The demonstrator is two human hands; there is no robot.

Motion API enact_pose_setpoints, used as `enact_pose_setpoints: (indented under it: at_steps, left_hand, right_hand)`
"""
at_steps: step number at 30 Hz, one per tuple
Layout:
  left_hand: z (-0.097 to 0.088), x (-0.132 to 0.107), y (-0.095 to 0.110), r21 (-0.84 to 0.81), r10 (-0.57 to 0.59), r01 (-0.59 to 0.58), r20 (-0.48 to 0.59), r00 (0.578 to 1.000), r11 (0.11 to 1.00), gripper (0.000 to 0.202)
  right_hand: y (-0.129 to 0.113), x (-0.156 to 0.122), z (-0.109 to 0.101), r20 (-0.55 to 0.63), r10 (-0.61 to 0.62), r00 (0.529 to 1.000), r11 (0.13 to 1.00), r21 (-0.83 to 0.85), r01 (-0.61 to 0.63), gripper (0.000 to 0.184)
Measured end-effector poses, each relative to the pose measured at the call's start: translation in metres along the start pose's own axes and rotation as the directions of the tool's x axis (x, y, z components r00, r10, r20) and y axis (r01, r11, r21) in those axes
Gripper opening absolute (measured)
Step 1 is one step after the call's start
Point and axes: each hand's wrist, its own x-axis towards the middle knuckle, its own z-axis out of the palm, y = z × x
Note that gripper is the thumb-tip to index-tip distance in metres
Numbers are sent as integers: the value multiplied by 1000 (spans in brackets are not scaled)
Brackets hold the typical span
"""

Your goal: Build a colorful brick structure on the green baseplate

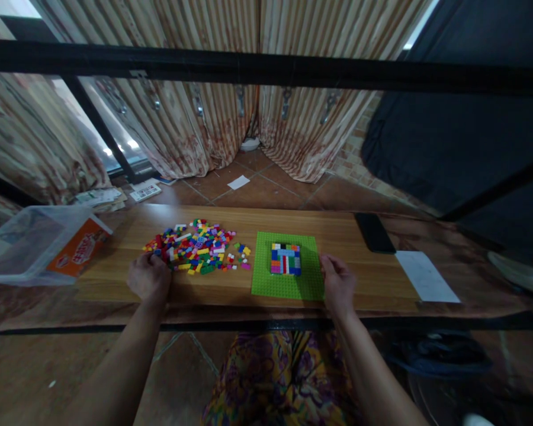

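My left hand is at the near left end of a heap of small coloured toy bricks. Its fingers are curled down among the bricks, and what they grip is hidden. My right hand is closed at the right edge of a green studded baseplate, thumb and forefinger together on the rim. Near the middle of the baseplate stands a low square block of bricks in blue, red, white, orange and other colours. A few loose bricks lie between the heap and the baseplate.
A clear plastic box with an orange label stands at the left end of the wooden board. A black phone and a white sheet lie to the right. A dark metal bar crosses above, before striped curtains.
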Motion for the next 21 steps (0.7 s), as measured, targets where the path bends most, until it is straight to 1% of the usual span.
enact_pose_setpoints:
  at_steps: [3,5,6,8,11,13,15,16,18,21]
  left_hand:
    - [0,-1,0,1,-7,7,1,1000,1000,37]
    - [0,-2,0,2,-8,8,-4,1000,1000,36]
    - [0,-2,-1,3,-4,4,-7,1000,1000,36]
    - [1,-2,-1,12,13,-13,-12,1000,1000,36]
    - [2,-2,-3,30,26,-25,-15,1000,999,37]
    - [3,-2,-5,38,24,-23,-11,1000,999,37]
    - [4,-2,-5,39,19,-19,-6,1000,999,36]
    - [4,-3,-5,38,18,-18,-4,1000,999,36]
    - [4,-3,-6,36,20,-20,1,1000,999,36]
    - [4,-4,-6,43,24,-25,16,1000,999,36]
  right_hand:
    - [-7,-15,13,89,-81,993,993,-74,88,31]
    - [-13,-28,26,204,-149,968,979,-108,173,27]
    - [-15,-35,33,274,-181,944,968,-119,220,25]
    - [-20,-48,46,419,-228,879,940,-142,312,22]
    - [-23,-64,67,607,-232,760,881,-200,428,19]
    - [-25,-70,81,690,-213,691,837,-236,494,20]
    - [-25,-74,93,739,-200,643,787,-269,555,20]
    - [-25,-75,98,755,-194,627,760,-288,582,21]
    - [-24,-76,105,770,-175,613,706,-336,624,21]
    - [-21,-75,111,768,-126,628,629,-427,650,21]
